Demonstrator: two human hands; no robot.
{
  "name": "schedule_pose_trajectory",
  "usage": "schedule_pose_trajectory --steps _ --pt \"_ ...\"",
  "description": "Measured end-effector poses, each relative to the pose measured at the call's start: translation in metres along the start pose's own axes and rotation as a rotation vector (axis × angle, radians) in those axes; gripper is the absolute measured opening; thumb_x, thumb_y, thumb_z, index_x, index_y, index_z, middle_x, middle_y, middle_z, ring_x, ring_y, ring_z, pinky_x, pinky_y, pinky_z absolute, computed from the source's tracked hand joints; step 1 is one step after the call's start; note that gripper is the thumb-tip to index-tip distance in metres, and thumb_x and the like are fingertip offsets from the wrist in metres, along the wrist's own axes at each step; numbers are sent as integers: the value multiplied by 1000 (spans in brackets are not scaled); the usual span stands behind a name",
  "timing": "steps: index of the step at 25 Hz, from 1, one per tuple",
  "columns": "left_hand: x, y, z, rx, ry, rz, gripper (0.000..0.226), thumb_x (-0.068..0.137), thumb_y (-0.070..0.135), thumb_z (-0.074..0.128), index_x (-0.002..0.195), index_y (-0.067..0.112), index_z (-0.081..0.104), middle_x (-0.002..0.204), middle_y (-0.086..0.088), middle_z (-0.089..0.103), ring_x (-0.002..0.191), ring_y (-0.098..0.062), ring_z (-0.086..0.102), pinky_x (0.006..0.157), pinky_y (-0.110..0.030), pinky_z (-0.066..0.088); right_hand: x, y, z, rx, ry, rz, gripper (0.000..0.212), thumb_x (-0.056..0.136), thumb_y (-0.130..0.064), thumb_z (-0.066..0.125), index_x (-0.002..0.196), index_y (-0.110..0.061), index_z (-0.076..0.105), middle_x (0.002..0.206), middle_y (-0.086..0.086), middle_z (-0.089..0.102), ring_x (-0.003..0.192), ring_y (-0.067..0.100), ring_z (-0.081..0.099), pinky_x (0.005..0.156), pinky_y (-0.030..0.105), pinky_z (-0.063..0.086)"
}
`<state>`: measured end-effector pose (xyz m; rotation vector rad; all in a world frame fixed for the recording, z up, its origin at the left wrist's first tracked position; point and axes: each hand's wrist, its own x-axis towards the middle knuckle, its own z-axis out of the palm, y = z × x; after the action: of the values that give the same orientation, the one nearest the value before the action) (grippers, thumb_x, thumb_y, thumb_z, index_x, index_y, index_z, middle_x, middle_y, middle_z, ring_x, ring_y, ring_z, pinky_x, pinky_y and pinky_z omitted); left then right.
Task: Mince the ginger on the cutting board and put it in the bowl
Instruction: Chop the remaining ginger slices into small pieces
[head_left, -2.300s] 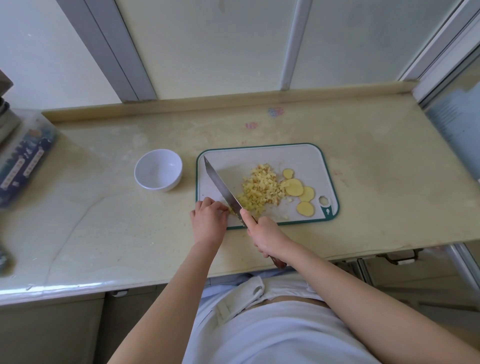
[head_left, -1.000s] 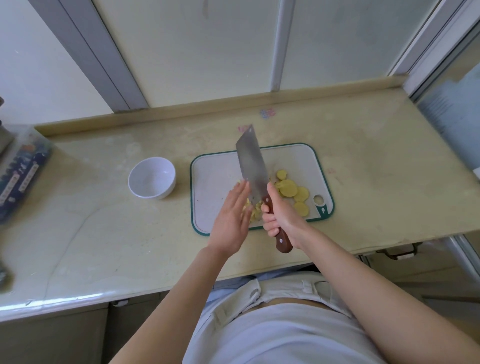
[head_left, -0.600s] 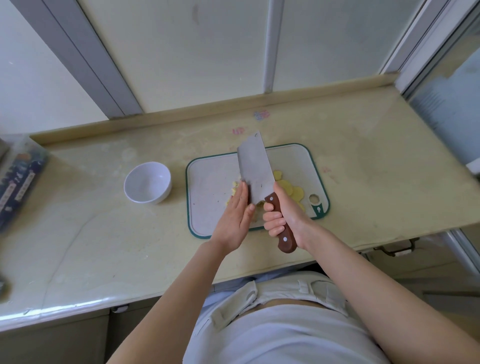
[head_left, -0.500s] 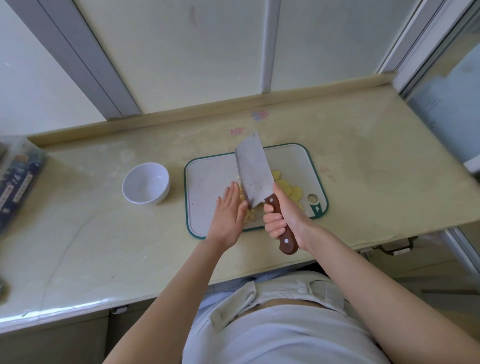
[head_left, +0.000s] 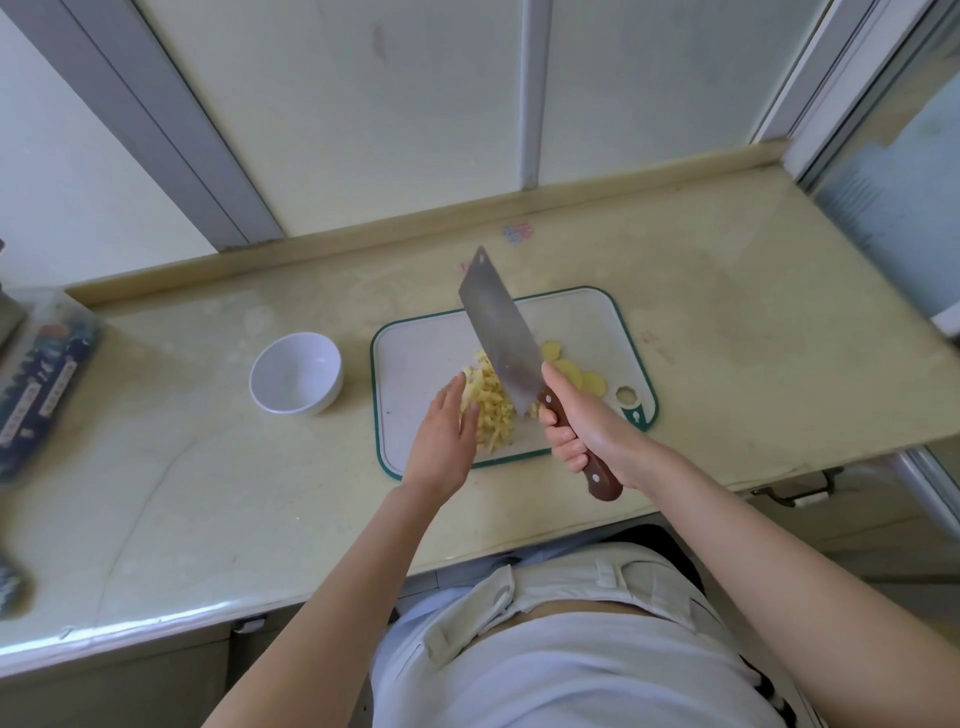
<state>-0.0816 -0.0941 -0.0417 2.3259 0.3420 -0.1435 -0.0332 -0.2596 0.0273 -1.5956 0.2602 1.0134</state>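
Two hands are at the cutting board (head_left: 415, 364), which lies on a pale counter (head_left: 208, 467). Left of the board, apart from its edge, a white bowl (head_left: 296, 373) stands upright. Over the board's near-left part the left hand (head_left: 444, 441) is flat, fingers straight and together, its fingertips at the left side of the minced ginger (head_left: 491, 410) heaped mid-board. Above the heap a cleaver (head_left: 498, 332) is raised, blade tilted. The right hand (head_left: 592, 423) grips its wooden handle over the board's near edge. Ginger slices (head_left: 595, 385) lie on the board's right part.
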Motion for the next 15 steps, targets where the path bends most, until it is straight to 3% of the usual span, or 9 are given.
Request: schedule_pose_trajectory --steps 3,5,8,10,11,13,15 --pt "1 16 -21 -166 249 51 34 100 19 37 133 13 44 126 -4 47 108 -12 51 86 -13 35 1 3 -14 -369 45 -190 57 94 -64 37 65 -15 40 49 -6 32 41 11 28 42 22 25" --pt "0 29 -36 -235 457 141 25 97 8 40 118 10 53 107 -1 48 88 -1 49 75 -10 36 0 8 -21 -628 98 -318 68 87 -70 38 68 -6 51 54 -3 44 47 14 40 49 25 31" --pt "-1 40 -47 -252 593 266 21 93 -2 42 105 7 56 97 1 46 82 0 46 76 -9 37 2 15 -27 -895 166 -422 74 82 -76 40 86 -7 67 63 -3 56 62 17 54 55 31 33" --pt "-1 42 -47 -195 506 368 21 92 -1 42 104 7 58 98 3 49 86 -3 48 79 -10 38 1 18 -26 -1013 195 -457 60 85 -70 46 82 -13 64 63 -7 55 66 17 56 51 28 32" --pt "-1 43 -47 -158 381 424 22 94 4 42 108 7 58 102 3 52 93 -6 51 83 -13 40 -1 18 -24 -1062 201 -470 55 86 -69 49 79 -16 60 63 -10 52 67 18 55 50 26 31" --pt "-2 42 -42 -37 6 505 32 98 18 40 127 12 53 125 2 52 119 -9 46 101 -18 34 -5 17 -21 -1148 214 -496 45 87 -66 52 81 -21 56 67 -12 51 74 20 58 52 27 30" --pt "-2 38 -33 165 -309 567 44 101 30 33 143 18 36 147 5 36 138 -6 24 111 -14 14 -7 16 -18 -1241 224 -528 47 89 -66 50 93 -21 62 83 -4 64 88 21 64 60 28 31"
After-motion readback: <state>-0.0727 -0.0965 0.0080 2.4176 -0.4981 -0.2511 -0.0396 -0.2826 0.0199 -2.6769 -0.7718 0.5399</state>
